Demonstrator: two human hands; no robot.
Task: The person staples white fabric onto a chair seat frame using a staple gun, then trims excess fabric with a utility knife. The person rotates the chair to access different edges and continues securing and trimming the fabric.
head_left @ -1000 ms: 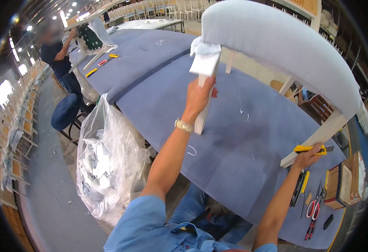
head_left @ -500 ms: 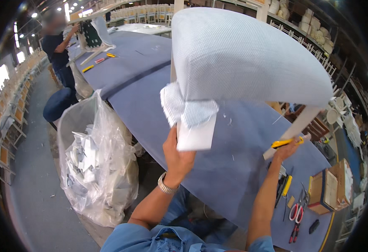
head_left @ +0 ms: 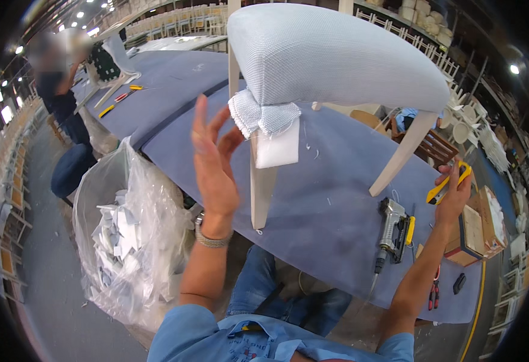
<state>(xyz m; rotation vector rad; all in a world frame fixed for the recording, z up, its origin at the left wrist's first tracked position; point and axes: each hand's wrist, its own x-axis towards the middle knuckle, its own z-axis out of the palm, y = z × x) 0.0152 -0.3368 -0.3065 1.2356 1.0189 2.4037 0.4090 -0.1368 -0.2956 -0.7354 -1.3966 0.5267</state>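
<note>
With the upholstered chair standing on the blue-covered workbench, the left hand hovers spread wide beside its loose corner flap while the right hand grips a yellow knife, so trimming that flap looks due, which calls for pinching it taut.

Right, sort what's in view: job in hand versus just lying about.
In hand: upholstered chair with loose fabric flap; yellow utility knife in right hand; left hand, open, near the flap.

Lying about: staple gun; bag of scraps; red pliers.
</note>
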